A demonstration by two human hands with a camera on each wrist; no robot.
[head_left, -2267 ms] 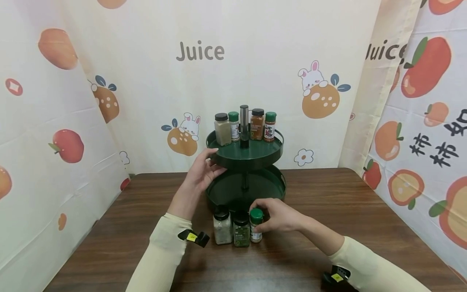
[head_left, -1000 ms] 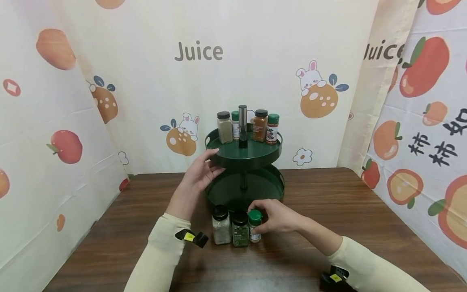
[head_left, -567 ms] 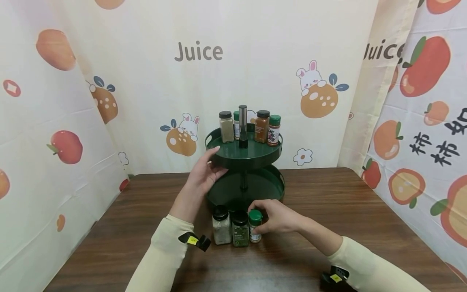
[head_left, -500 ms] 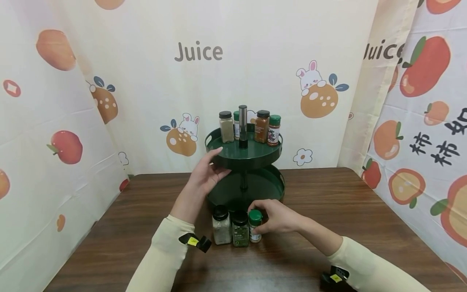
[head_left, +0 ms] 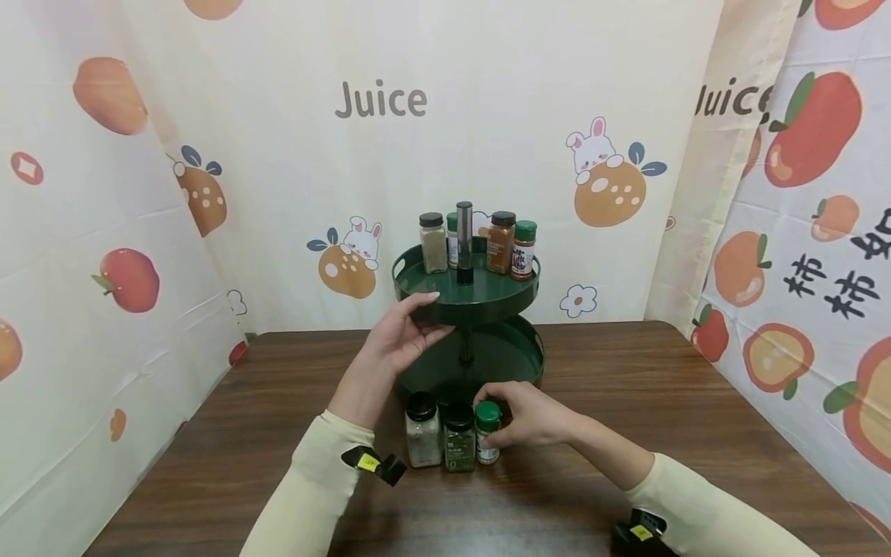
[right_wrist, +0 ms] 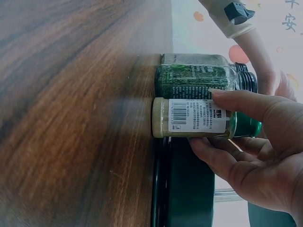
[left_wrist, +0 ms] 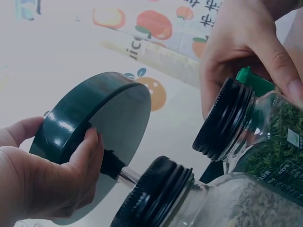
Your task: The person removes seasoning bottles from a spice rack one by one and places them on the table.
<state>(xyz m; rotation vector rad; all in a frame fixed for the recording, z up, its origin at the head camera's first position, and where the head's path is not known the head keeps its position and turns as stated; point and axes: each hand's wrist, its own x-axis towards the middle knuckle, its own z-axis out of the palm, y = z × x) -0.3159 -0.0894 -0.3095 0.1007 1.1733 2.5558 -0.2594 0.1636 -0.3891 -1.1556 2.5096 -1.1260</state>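
My left hand (head_left: 398, 340) grips the rim of the upper tray (head_left: 480, 312) of a dark green two-tier rack, thumb on the rim and fingers underneath. In the left wrist view, those fingers (left_wrist: 85, 156) curl beneath the tray's edge. My right hand (head_left: 534, 415) pinches a small green-capped spice bottle (right_wrist: 199, 116) between thumb and fingers; it stands upright on the table. Beside it stand a black-lidded jar of green herbs (head_left: 459, 445) and a taller black-lidded jar of pale seasoning (head_left: 424, 439), both in front of the lower tray (head_left: 504, 356).
On the upper tray stand a beige jar (head_left: 433, 246), a partly hidden green-capped bottle (head_left: 452, 241), a brown jar (head_left: 500, 246) and a red-and-white green-capped bottle (head_left: 524, 254). A metal post (head_left: 464, 240) rises at its centre. Printed curtains surround the wooden table (head_left: 612, 394).
The upper tray has turned, shifting its jars to the right, the right-hand ones also nearer. My left hand has slid right along the rim. My right hand stays on the bottle.
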